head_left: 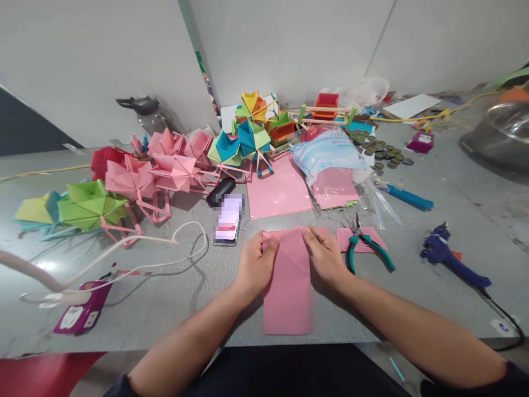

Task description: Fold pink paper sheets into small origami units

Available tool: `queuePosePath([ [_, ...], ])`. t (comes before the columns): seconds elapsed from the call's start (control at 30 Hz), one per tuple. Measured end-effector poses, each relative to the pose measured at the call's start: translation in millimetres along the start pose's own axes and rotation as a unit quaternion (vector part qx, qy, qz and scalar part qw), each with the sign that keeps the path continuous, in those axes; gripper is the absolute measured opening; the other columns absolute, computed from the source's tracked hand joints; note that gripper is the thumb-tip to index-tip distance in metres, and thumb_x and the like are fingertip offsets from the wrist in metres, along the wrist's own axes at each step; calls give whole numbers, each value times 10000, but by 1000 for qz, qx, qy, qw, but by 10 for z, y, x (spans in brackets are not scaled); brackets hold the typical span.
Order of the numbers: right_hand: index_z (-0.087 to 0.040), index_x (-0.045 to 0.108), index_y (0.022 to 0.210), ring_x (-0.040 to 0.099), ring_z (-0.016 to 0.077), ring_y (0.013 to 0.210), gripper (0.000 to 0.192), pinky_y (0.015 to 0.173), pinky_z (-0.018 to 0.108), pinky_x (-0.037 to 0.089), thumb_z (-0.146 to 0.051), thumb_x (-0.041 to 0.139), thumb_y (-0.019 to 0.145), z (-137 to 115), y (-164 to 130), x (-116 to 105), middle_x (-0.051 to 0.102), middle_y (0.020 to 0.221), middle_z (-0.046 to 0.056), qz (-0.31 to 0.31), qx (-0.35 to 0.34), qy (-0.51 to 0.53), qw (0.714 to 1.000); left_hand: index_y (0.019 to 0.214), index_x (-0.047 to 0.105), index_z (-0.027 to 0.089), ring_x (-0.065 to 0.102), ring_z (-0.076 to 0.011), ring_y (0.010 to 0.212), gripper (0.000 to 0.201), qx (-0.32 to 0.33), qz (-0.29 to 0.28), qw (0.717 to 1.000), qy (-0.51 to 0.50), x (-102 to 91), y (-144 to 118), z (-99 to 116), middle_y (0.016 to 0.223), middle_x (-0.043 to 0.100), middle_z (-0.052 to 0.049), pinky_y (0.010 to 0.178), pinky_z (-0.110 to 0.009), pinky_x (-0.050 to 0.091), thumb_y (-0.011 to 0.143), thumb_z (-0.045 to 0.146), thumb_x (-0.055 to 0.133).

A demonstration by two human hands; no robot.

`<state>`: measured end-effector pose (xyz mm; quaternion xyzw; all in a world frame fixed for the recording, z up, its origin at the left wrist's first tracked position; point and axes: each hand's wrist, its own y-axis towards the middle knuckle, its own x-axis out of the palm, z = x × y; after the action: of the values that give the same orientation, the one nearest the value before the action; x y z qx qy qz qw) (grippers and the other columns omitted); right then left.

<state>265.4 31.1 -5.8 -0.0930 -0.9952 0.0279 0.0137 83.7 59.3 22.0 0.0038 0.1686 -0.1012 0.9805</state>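
Pink paper (288,292) partly hidden under both hands.

Bare table (173,300) left of the left hand (255,268) is open apart from the white cable (136,259) looping across it – phone (228,219) sits just ahead. Right hand (324,256) is boxed in closer: pliers (363,248) just beside it, glue gun (450,259) further right. Straight ahead, pink sheets (279,193) and the paper pack (330,160) fill the lane – origami pieces (136,182) crowd the far left.
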Motion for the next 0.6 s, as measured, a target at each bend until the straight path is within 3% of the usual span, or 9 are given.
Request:
queuePosePath([
  [0.17, -260, 496, 668, 425, 187, 646, 578, 594, 327, 349, -724, 585, 1000, -8, 28, -22, 480, 651, -8, 32, -46, -85, 995, 766, 617, 195, 576, -161, 671, 340, 2, 6, 1000, -19, -3, 4, 0, 717, 645, 3, 642, -274, 430, 1016, 426, 614],
  [0.27, -262, 489, 671, 447, 192, 651, 557, 602, 335, 340, -688, 556, 1023, -22, 35, -31, 499, 656, -3, 37, -63, -127, 989, 927, 685, 186, 675, -176, 763, 159, -2, 1, 998, -63, -42, 54, 11, 855, 743, -26, 716, -281, 501, 956, 342, 680],
  [0.37, -262, 461, 673, 452, 187, 641, 538, 602, 337, 328, -652, 533, 1037, -34, 47, -28, 492, 651, -10, 10, -64, -161, 985, 1104, 720, 184, 758, -215, 913, 246, 5, -9, 997, -71, -94, 133, 15, 996, 809, -70, 849, -331, 559, 872, 261, 750],
  [0.6, -265, 414, 670, 469, 181, 620, 487, 592, 327, 322, -542, 475, 1066, 9, 88, -30, 535, 628, -9, -84, -66, -238, 965, 1018, 788, 193, 789, -263, 934, 142, 20, -6, 999, 42, -105, 220, -95, 990, 839, -93, 914, -417, 601, 898, 194, 710],
])
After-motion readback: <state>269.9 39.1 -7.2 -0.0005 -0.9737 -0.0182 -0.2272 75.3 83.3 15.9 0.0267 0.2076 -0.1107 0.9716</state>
